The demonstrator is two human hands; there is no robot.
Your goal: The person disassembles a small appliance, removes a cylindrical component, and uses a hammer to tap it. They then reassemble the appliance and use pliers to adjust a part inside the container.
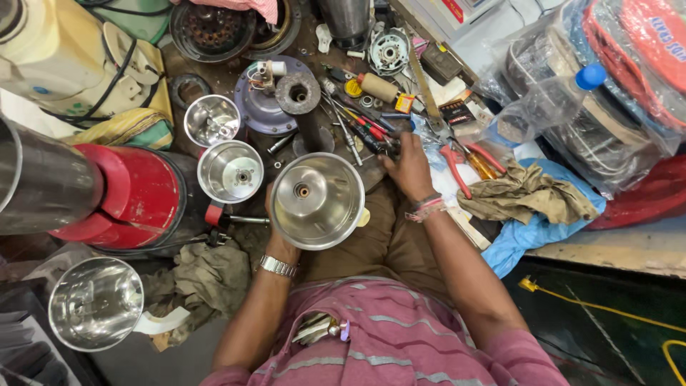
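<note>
Left hand (275,227) gripping steel jar (318,201), mouth up — right hand (409,166) just beside, fingers closed among tools (364,129).

A red mixer base (139,193) sits at nine o'clock, with two small steel jars (230,171) and (212,120) just beside it. A larger steel jar (95,303) stands at seven o'clock. A crumpled brown rag (529,196) lies on blue cloth (525,229) at three o'clock, red-handled pliers (457,161) near it. A plastic bottle with a blue cap (554,100) lies at two o'clock.
</note>
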